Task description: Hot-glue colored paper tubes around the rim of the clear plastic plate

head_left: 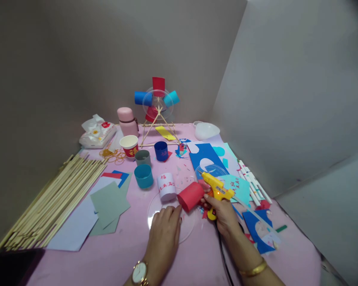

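My right hand [222,212] is closed round a yellow hot glue gun [217,186], its nozzle pointing up and left. The tips of its fingers touch the right end of a red paper cylinder [191,196], which lies tilted. My left hand [164,228] has its fingers bent down on a clear plastic disc [186,230]; its index fingertip is beside the red cylinder's lower left end. A white paper cylinder [167,187] with red lettering lies on the disc's far edge, left of the red one. What lies under my left fingers is hidden.
Wooden sticks [53,198] and grey card [110,202] lie left. Beyond are a teal cup [143,176], a paper cup [129,146], a pink flask [127,122] and a stick-framed wheel [158,107]. Blue card [207,157] and markers [253,180] lie right. A black cord [222,250] trails toward me.
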Available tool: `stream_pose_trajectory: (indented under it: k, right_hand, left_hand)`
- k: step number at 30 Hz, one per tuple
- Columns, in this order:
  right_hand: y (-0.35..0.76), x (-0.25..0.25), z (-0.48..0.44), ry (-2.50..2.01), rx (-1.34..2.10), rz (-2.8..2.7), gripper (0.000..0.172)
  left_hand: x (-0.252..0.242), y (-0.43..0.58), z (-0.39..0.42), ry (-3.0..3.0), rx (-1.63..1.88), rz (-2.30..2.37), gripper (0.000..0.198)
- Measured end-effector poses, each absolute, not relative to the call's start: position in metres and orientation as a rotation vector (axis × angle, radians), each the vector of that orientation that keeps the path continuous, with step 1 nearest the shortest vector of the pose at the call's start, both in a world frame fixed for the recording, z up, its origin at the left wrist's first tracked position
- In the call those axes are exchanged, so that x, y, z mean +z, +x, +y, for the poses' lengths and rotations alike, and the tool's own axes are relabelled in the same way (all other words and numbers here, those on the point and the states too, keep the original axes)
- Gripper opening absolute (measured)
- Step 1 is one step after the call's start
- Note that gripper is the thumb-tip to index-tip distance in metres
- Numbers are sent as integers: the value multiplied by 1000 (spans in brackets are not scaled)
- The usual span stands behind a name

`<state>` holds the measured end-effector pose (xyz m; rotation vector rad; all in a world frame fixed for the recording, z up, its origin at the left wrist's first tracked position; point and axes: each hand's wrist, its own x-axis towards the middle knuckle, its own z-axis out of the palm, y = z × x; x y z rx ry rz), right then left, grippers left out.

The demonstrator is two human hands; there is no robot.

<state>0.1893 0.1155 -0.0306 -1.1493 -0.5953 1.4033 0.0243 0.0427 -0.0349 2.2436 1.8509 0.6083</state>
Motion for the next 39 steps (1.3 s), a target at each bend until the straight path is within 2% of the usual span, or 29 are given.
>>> stream_pose_trajectory:
  k: [39]
  right_hand:
    - [191, -31, 115, -1161, 1405, -568, 30]
  left_hand:
    - [-36, 25, 43, 2295, 585, 1893, 35]
